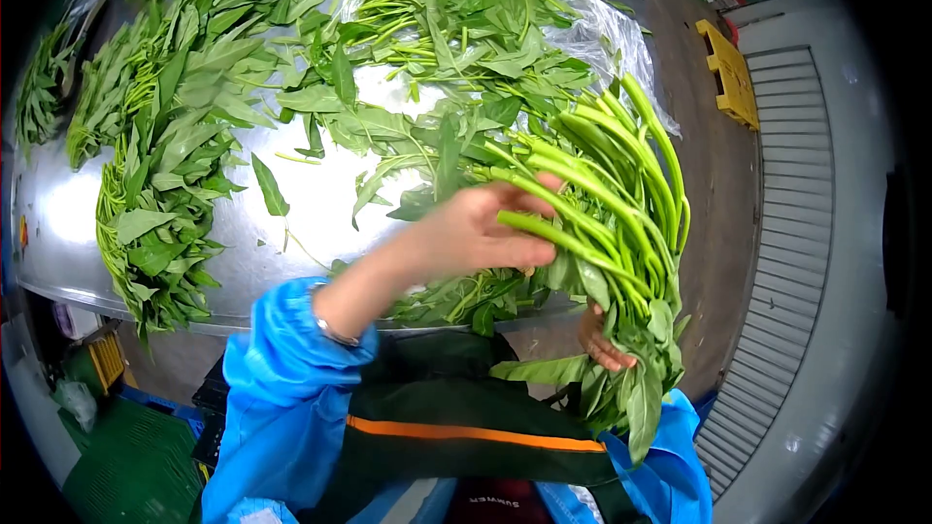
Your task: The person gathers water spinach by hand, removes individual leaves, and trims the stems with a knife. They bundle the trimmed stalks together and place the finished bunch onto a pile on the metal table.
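Note:
A large bunch of leafy greens [621, 204] with thick pale green stems is held up over the table's near right edge, stems upward and leaves hanging down. Below, my right hand [604, 340] is wrapped round its leafy part, partly hidden by leaves. My left hand [500, 228] reaches to the stems from the left, its thumb and fingers closing on a few stem ends, slightly blurred. Beneath and behind the bunch, loose greens [466, 29] cover the metal table [252, 277].
More bundled greens [160, 184] lie along the table's left side. Clear plastic film [607, 29] is at the back right. On the floor are a yellow plastic object [728, 73] at the right and green crates [136, 461] at the lower left. A drain grate [786, 233] runs along the right.

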A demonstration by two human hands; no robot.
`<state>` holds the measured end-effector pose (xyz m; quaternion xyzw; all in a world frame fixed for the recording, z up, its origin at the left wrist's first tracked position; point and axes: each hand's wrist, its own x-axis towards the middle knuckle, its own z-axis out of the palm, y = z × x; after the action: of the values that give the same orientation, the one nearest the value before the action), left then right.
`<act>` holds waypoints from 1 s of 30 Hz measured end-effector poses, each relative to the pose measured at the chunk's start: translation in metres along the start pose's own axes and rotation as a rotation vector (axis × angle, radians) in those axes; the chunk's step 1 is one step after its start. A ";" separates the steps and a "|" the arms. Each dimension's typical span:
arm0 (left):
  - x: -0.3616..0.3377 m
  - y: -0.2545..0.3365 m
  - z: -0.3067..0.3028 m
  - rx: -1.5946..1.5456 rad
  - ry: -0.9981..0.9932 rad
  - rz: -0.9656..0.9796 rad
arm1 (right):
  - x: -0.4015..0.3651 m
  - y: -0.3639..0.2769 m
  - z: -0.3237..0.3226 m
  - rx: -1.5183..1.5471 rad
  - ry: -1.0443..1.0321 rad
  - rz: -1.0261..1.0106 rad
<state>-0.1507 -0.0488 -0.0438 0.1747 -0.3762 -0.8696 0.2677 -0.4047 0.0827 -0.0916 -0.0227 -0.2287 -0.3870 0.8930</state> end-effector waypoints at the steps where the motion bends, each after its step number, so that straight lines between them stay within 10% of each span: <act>1: 0.002 -0.003 -0.004 -0.012 -0.018 0.048 | -0.001 0.002 0.008 -0.051 0.081 -0.049; 3: 0.011 -0.011 -0.015 -0.043 -0.060 0.139 | -0.002 0.005 0.022 -0.159 0.234 -0.135; 4: 0.005 0.009 -0.019 0.262 0.134 -0.120 | -0.002 0.006 0.028 -0.211 0.301 -0.171; 6: -0.002 0.001 -0.052 -0.409 0.146 0.256 | -0.001 0.010 0.037 -0.278 0.409 -0.208; 10: -0.013 0.031 -0.065 0.922 0.818 0.264 | 0.007 0.012 0.046 -0.351 0.546 -0.243; 15: -0.003 0.049 0.009 1.243 0.248 0.479 | 0.019 0.016 0.048 -0.408 0.685 -0.238; 21: 0.012 0.023 0.001 0.988 0.198 0.459 | 0.025 0.018 0.052 -0.446 0.810 -0.258; 25: 0.007 0.034 0.006 0.478 0.161 0.078 | 0.029 0.019 0.055 -0.477 0.887 -0.273; 30: 0.007 0.030 0.002 0.665 0.110 0.291 | 0.038 0.017 0.061 -0.520 0.995 -0.295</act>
<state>-0.1469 -0.0691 -0.0212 0.2431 -0.6445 -0.6418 0.3371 -0.3939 0.0819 -0.0183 -0.0243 0.3205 -0.5147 0.7949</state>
